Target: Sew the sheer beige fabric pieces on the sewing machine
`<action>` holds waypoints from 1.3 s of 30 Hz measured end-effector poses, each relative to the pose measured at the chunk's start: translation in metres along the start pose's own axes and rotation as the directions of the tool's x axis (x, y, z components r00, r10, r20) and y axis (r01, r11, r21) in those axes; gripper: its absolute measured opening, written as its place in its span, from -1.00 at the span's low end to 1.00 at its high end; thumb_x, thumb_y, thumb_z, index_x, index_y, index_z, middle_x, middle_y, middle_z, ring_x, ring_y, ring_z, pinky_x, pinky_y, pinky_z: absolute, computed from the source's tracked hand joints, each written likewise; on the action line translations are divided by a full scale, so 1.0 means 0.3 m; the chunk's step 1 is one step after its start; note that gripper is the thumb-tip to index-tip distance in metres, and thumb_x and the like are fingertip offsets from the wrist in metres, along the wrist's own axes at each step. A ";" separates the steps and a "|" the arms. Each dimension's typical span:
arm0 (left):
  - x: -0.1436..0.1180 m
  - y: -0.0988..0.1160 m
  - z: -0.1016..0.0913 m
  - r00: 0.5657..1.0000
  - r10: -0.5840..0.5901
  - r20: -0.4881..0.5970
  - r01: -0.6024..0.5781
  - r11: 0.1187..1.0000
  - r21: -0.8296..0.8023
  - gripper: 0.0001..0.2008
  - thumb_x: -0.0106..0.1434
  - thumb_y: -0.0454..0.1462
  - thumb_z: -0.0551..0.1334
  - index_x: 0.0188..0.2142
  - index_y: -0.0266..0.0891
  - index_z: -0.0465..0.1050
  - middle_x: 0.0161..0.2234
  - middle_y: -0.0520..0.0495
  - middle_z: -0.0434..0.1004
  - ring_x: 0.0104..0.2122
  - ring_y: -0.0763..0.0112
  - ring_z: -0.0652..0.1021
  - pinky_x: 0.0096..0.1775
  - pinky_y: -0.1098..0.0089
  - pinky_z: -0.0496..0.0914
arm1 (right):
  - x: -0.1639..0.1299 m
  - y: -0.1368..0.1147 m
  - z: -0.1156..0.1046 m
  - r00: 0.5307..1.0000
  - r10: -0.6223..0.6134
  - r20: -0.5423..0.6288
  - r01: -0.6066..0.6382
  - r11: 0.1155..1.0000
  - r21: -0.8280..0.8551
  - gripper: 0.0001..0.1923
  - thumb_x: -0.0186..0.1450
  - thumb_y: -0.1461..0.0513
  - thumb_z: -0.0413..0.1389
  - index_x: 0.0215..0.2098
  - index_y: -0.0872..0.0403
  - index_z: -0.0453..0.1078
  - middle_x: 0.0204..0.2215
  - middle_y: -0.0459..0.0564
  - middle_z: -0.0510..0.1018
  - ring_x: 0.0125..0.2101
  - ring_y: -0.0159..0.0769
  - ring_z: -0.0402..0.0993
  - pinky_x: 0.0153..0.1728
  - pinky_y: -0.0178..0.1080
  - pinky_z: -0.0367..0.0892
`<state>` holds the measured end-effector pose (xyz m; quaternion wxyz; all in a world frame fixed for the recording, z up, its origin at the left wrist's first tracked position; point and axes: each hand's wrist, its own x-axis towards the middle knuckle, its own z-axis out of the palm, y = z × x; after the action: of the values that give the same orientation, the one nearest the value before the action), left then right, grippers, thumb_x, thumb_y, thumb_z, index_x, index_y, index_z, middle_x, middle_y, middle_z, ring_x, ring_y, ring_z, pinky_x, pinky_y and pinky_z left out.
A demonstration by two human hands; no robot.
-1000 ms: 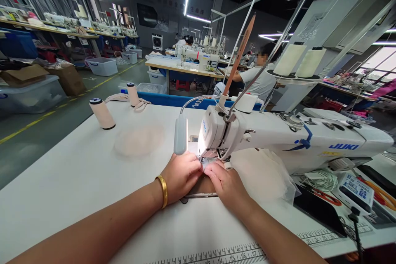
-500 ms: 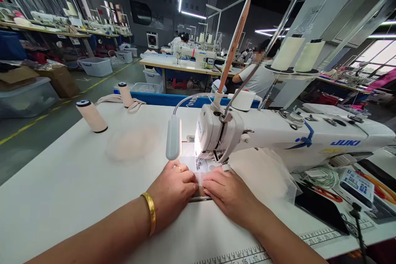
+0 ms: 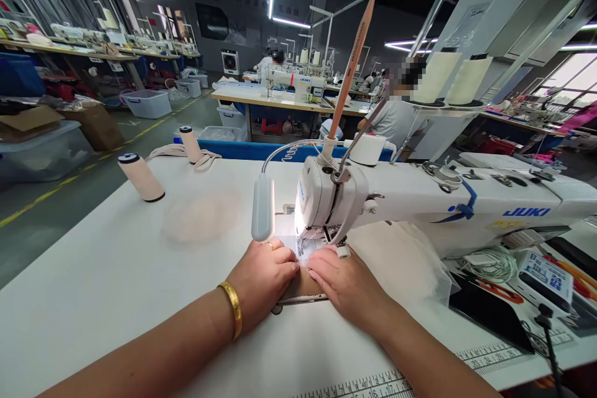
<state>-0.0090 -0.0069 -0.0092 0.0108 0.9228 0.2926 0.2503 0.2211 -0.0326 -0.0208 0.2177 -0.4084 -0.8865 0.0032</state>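
Note:
A white sewing machine (image 3: pixel 329 202) stands before me, its lit needle area just beyond my fingertips. My left hand (image 3: pixel 267 275), with a gold bangle at the wrist, has its fingers curled and pinched at the left edge of a thin sheer fabric (image 3: pixel 304 256). From the other side, my right hand (image 3: pixel 347 280) presses its closed fingers on the same fabric, close by the presser foot. A frayed edge shows between the two hands. Pale sheer cloth (image 3: pixel 396 264) spreads to the right under the machine arm. A brownish plate (image 3: pixel 303 288) lies bare in front of the fingers.
Two peach thread cones (image 3: pixel 141 178) stand at the table's left. A grey lamp (image 3: pixel 263 208) hangs beside the machine head. At right lie a black phone-like slab (image 3: pixel 489 311), a coiled cable (image 3: pixel 495 264) and orange-handled tools. A printed ruler (image 3: pixel 364 385) runs along the front edge.
Both hands have slid slightly forward, nearer the needle, with the fabric's near edge. More of the brown plate shows in front of them. The view has shifted slightly.

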 end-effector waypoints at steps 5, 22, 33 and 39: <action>0.026 -0.021 -0.001 1.000 -0.014 0.026 0.012 0.999 0.051 -0.71 0.39 -0.42 0.14 -0.27 -0.16 0.64 -0.33 -0.08 0.65 -0.26 0.23 0.56 -0.08 0.18 0.38 | 0.011 0.004 0.006 0.996 0.084 0.040 -0.082 0.995 -0.058 -0.79 0.53 0.27 -0.03 -0.19 0.03 0.44 -0.25 0.09 0.60 -0.28 -0.11 0.45 -0.24 -0.11 0.33; 0.035 -0.044 -0.080 0.904 -0.339 0.260 0.299 0.937 0.182 -0.75 0.45 -0.15 0.14 -0.11 -0.18 0.56 -0.06 -0.19 0.64 -0.11 0.03 0.60 -0.06 0.07 0.46 | 0.006 -0.012 0.003 0.993 0.052 -0.105 -0.057 0.997 -0.047 -0.76 0.51 0.32 -0.03 0.02 0.04 0.43 -0.12 0.10 0.64 -0.28 -0.11 0.55 -0.34 -0.12 0.43; 0.039 -0.083 -0.141 0.884 -0.345 0.315 0.329 0.938 0.106 -0.86 0.31 -0.32 0.16 -0.26 -0.15 0.51 -0.26 -0.11 0.62 -0.25 0.18 0.61 -0.22 0.28 0.44 | 0.047 -0.119 -0.002 0.998 -0.062 -0.001 0.060 0.950 0.307 -0.57 0.49 0.30 0.02 0.30 -0.01 0.23 -0.06 0.05 0.61 -0.10 -0.08 0.45 -0.13 -0.08 0.39; 0.001 -0.054 -0.116 0.826 -0.455 0.332 0.435 0.890 0.138 -0.80 0.16 -0.16 0.33 -0.47 -0.14 0.36 -0.62 0.06 0.37 -0.57 0.28 0.49 -0.49 0.39 0.29 | 0.038 -0.125 -0.008 0.998 -0.039 0.041 0.028 0.967 0.254 -0.77 0.47 0.31 0.04 0.03 -0.03 0.43 -0.25 -0.02 0.54 -0.24 -0.18 0.35 -0.23 -0.17 0.25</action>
<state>-0.0337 0.0023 0.0187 0.0958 0.8587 0.4997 0.0617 0.1884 -0.0498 -0.0074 0.2475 -0.3620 -0.8904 0.1220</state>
